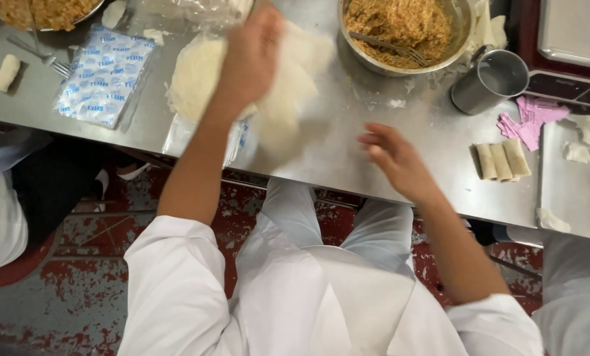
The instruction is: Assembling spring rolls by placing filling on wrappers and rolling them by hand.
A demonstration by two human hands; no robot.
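- Steel worktop [400, 142] over a chipped red-painted floor [110, 231], seen from above.
- Far left: small rolled white wrap [5, 72] lying alone near a fork [44, 58]; close to the edge, could be knocked off by a passing sleeve.
- Flat rectangular clear packet with blue print [104, 74], lying slantwise, beside the round stack of thin white pastry sheets [193, 79] on crumpled clear plastic [196, 135] that overhangs the worktop edge; could slide off if tugged.
- Left hand [252, 56] blurred, grip closed on a thin white pastry sheet [288, 99] lifted off the stack; likely to tear or fold on itself if pulled fast.
- Right hand [394, 158] open, holding nothing, hovering over bare worktop.
- Steel bowl of brown filling [400, 29], steel cup [493, 79] just beside; spill risk if bumped.
- Pink paper slips [532, 118]; three finished rolls [502, 160] near the front edge.
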